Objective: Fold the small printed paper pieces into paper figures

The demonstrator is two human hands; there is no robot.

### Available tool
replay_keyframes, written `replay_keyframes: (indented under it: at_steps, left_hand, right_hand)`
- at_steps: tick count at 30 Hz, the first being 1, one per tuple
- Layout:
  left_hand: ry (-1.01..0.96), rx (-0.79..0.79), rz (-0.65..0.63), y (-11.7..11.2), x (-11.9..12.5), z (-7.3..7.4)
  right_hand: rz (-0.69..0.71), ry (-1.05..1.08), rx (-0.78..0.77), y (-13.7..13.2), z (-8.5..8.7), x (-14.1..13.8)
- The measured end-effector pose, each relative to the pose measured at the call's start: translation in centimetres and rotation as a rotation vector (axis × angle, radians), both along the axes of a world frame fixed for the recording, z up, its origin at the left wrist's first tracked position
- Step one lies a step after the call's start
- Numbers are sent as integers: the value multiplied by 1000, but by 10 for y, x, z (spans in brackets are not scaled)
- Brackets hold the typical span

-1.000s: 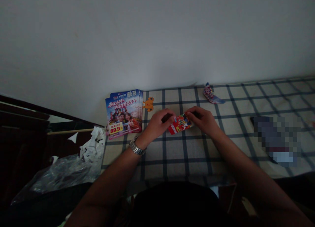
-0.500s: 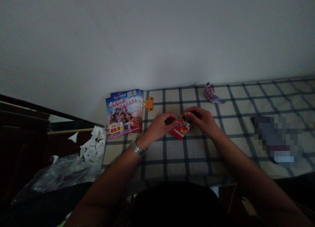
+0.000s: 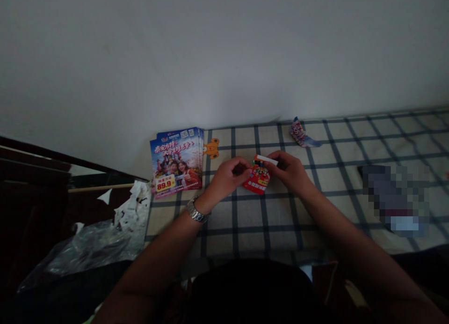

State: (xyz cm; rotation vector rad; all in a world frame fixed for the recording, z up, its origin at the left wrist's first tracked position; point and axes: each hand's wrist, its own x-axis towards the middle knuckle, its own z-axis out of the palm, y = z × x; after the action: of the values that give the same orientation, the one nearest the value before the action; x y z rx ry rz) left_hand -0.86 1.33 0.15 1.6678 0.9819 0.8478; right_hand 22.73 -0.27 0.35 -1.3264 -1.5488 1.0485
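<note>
Fingertips of the left hand point(image 3: 228, 176) close in a pinch, thumb against forefinger, on the left side of a red printed card point(image 3: 258, 182). Thumb and forefinger of the right hand point(image 3: 289, 169) grip its upper right, where a white strip shows along the upper edge; the other fingers of both hands are curled and partly hidden. The card is above the middle of the checked cloth point(image 3: 228, 242), nearer its far edge than its near one; whether it touches the cloth cannot be told. A stack of flyers point(image 3: 178, 167) lies at the far left corner, with an orange bear figure point(image 3: 211, 149) just beside it. Crumpled printed paper point(image 3: 301, 134) rests near the far edge, beyond the right hand.
</note>
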Motion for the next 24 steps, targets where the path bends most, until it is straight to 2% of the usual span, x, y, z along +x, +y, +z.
replay_keyframes:
  at_steps: [4, 10, 16, 24]
  left_hand:
    - [-2, 0, -34, -1, 0, -1]
    - [-106, 61, 53, -4, 2, 1]
    - [-129, 119, 66, -3, 3, -2]
    - [-166, 137, 159, 0, 1, -1]
  right_hand:
    - [2, -32, -15, 0, 0, 2]
    - [74, -54, -26, -4, 7, -2]
    - [110, -56, -31, -5, 8, -4]
    - [67, 189, -103, -3, 7, -4]
